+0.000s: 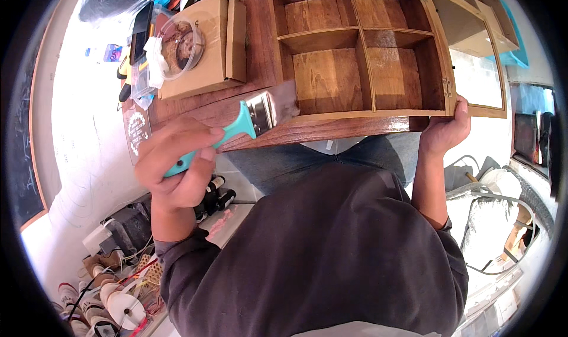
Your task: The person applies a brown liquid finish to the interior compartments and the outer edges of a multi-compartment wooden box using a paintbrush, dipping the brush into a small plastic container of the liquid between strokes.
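Note:
My left hand is closed round the turquoise handle of a flat, wide paintbrush. Its metal ferrule and bristles point up and right, to the near left corner of a brown wooden cabinet. Whether the bristles touch the wood I cannot tell. The cabinet lies on its back, showing open square compartments. A hinged door with a clear pane is swung out on its right side. My right hand grips the near right corner of the cabinet by the hinge, fingers partly hidden behind the wood.
Left of the cabinet on the wooden table stands a cardboard box, topped by a clear plastic bowl with brown residue. Spools and cables fill the lower left floor. A white sack stands at the right.

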Tool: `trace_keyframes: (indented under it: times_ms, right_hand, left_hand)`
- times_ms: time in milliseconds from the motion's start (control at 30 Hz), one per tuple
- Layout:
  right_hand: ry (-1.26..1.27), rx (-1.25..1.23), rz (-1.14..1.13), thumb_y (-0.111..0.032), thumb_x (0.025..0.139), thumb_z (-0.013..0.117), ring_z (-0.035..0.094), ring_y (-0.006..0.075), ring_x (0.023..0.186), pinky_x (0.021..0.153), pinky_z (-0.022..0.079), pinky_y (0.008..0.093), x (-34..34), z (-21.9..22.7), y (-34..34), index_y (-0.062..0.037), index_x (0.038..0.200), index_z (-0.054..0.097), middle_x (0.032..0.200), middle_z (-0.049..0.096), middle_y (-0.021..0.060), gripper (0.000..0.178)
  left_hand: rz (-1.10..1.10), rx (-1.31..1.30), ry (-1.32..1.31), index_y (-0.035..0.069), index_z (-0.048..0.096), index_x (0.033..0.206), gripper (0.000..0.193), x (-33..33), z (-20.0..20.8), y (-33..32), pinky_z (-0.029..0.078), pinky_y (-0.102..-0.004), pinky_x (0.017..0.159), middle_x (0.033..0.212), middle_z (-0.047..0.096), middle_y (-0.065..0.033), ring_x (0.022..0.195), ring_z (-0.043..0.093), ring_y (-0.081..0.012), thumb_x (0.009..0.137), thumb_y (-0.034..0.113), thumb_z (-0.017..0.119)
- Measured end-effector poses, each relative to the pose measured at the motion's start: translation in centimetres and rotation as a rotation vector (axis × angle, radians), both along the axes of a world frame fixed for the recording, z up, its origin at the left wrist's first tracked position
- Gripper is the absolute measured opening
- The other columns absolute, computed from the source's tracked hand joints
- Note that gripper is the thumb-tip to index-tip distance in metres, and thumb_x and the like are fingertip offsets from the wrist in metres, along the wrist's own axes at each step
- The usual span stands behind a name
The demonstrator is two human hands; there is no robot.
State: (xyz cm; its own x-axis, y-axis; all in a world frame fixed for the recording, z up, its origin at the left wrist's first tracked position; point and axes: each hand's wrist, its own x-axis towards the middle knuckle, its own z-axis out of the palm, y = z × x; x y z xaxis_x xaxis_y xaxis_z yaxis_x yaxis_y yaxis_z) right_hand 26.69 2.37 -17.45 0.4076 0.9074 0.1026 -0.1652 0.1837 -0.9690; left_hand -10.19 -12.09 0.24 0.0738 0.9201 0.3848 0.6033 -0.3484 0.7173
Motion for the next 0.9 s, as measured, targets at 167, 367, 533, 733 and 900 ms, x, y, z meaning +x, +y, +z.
trace_keyframes:
  times_ms: [167, 367, 533, 733, 900]
  right_hand:
    - [0.022, 0.031, -0.018, -0.033, 0.104, 0.047, 0.066, 0.0182, 0.081, 0.074, 0.053, 0.0282, 0.1, -0.1, 0.0, 0.0059, 0.105, 0.066, 0.092, 0.069, 0.0121, 0.043]
    - [0.026, 0.006, -0.018, -0.031, 0.103, 0.047, 0.066, 0.0179, 0.081, 0.073, 0.053, 0.0279, 0.1, 0.0, 0.0, 0.0057, 0.104, 0.066, 0.092, 0.068, 0.0120, 0.041]
    - [0.039, 0.021, 0.029, -0.032, 0.102, 0.047, 0.066, 0.0174, 0.080, 0.070, 0.052, 0.0278, 0.4, -0.4, 0.0, 0.0058, 0.104, 0.065, 0.091, 0.068, 0.0113, 0.042]
    - [0.038, 0.012, -0.014, -0.032, 0.103, 0.048, 0.065, 0.0167, 0.079, 0.069, 0.052, 0.0275, 0.1, 0.0, -0.1, 0.0062, 0.105, 0.066, 0.090, 0.068, 0.0113, 0.042]
    - [0.041, 0.035, -0.009, -0.032, 0.104, 0.048, 0.065, 0.0166, 0.079, 0.069, 0.052, 0.0274, 0.2, -0.4, 0.0, 0.0066, 0.106, 0.066, 0.090, 0.068, 0.0113, 0.042]
  left_hand:
    - [0.143, -0.048, 0.005, -0.009, 0.072, 0.093, 0.022, -1.2, -0.1, -0.5, 0.052, -0.0309, 0.062, 0.082, 0.071, -0.0176, 0.067, 0.067, -0.0218, 0.075, -0.012, 0.060]
    - [0.023, -0.081, -0.047, -0.009, 0.073, 0.092, 0.021, -1.7, -0.7, -0.5, 0.051, -0.0295, 0.061, 0.083, 0.071, -0.0172, 0.067, 0.066, -0.0194, 0.075, -0.011, 0.059]
    - [0.172, -0.096, -0.187, -0.009, 0.073, 0.093, 0.023, -1.8, -0.9, -1.3, 0.050, -0.0294, 0.060, 0.081, 0.071, -0.0162, 0.063, 0.064, -0.0176, 0.075, -0.011, 0.059]
    - [0.287, -0.092, -0.159, -0.009, 0.073, 0.093, 0.021, -1.1, -1.0, -0.7, 0.048, -0.0280, 0.055, 0.078, 0.069, -0.0144, 0.054, 0.059, -0.0149, 0.077, -0.009, 0.059]
    - [0.055, -0.034, -0.093, -0.011, 0.071, 0.097, 0.017, -1.9, -1.5, -0.2, 0.044, -0.0247, 0.052, 0.081, 0.067, -0.0157, 0.055, 0.057, -0.0138, 0.085, -0.008, 0.059]
